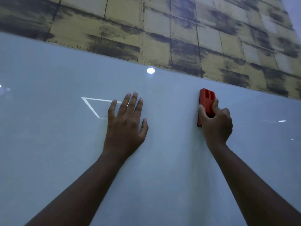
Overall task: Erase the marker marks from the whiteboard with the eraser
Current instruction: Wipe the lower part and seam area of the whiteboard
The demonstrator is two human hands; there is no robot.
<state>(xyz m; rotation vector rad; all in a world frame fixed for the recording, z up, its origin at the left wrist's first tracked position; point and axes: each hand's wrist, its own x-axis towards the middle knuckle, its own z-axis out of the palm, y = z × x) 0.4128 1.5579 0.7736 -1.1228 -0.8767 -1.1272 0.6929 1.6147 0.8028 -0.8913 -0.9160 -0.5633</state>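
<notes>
Gripping the red eraser (206, 101) against the whiteboard (48, 144), right hand (215, 123) risks smearing if tilted; left hand (126, 123), flat, rests beside it.

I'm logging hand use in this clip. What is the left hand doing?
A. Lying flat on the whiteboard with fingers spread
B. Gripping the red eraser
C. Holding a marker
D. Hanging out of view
A: the left hand lies open on the whiteboard, fingers straight and spread, while the right hand grips the red eraser.
</notes>
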